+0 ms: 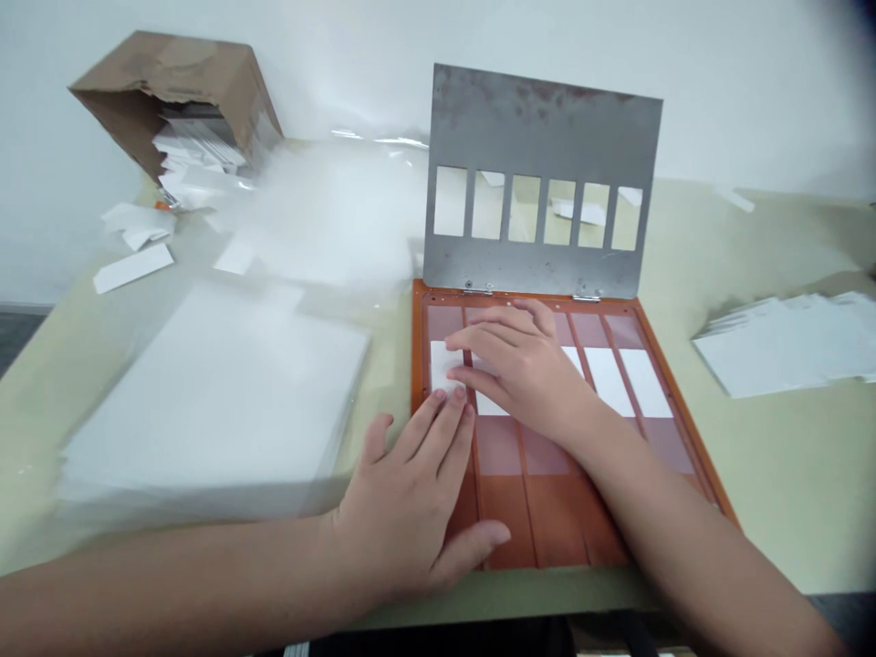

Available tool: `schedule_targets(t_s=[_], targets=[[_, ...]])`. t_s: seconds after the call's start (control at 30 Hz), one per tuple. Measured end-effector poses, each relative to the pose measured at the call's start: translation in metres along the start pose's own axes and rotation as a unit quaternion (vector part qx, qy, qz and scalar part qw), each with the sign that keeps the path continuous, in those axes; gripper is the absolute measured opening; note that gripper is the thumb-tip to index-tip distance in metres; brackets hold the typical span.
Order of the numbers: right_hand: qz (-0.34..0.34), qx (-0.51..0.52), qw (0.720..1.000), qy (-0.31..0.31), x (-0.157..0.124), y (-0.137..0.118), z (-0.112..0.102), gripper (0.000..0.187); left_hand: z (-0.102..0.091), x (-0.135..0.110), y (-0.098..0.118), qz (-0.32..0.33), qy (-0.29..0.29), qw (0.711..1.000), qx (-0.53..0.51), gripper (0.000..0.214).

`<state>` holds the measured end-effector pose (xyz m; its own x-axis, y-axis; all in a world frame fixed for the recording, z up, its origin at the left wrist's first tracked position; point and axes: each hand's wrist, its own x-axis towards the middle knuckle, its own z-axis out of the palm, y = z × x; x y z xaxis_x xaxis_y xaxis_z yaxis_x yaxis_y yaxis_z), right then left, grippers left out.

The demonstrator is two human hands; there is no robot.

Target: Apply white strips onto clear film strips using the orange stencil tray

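Observation:
On the table stands an orange-brown frame (pixel 553 520) with slots, its grey metal lid (pixel 540 137) raised on hinges and pierced by a row of rectangular windows. White rectangular cards (pixel 611 381) lie side by side in the slots, over mauve strips. My left hand (pixel 411 502) has its fingers stretched out, their tips at the lower edge of the leftmost card (pixel 444 360). Reaching over the frame from the right, my right hand (pixel 524 370) has thumb and fingers apart, with fingertips at that same card. It partly covers the cards in the middle slots.
At left lies a large stack of white translucent sheets (pixel 219 401), with another whitish sheet pile (pixel 328 210) behind it. A cardboard box (pixel 198 68) on its side spills white paper pieces (pixel 198 151). Fanned white cards (pixel 787 347) lie at right. A wall backs the table.

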<state>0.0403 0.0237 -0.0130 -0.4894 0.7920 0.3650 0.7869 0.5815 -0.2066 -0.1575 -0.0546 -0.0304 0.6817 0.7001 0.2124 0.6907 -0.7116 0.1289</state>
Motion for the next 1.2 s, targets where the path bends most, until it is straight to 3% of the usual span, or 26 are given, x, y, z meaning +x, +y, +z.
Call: schedule_targets(t_s=[0.17, 0.33, 0.47, 0.73, 0.97, 1.07, 1.2], targets=[[0.012, -0.011, 1.0, -0.002, -0.0004, 0.0033, 0.0018, 0.017, -0.0003, 0.0005, 0.0, 0.0, 0.005, 1.0, 0.004, 0.081], [0.044, -0.014, 0.998, -0.05, -0.0008, 0.0023, 0.0028, 0.034, -0.0015, 0.003, 0.0005, 0.0, 0.006, 1.0, -0.005, 0.08], [0.066, 0.01, 0.994, -0.084, -0.0004, 0.0025, 0.0026, 0.035, -0.002, 0.0031, 0.0005, 0.002, 0.017, 1.0, -0.003, 0.079], [0.034, 0.04, 0.999, 0.008, 0.0021, 0.0039, 0.0073, 0.019, -0.0014, 0.001, 0.0009, -0.004, 0.004, 1.0, 0.003, 0.077], [0.001, 0.133, 0.985, 0.108, 0.0053, 0.0023, 0.0073, 0.032, -0.0013, 0.0013, 0.0014, -0.005, 0.006, 1.0, 0.001, 0.078], [-0.014, 0.142, 0.984, 0.108, 0.0027, 0.0054, 0.0064, 0.019, -0.0003, 0.0016, 0.0013, -0.008, 0.007, 1.0, -0.002, 0.077], [-0.049, 0.124, 0.99, 0.05, -0.0019, 0.0056, 0.0035, 0.015, 0.0001, 0.0014, 0.0013, -0.01, 0.012, 1.0, -0.006, 0.078]])
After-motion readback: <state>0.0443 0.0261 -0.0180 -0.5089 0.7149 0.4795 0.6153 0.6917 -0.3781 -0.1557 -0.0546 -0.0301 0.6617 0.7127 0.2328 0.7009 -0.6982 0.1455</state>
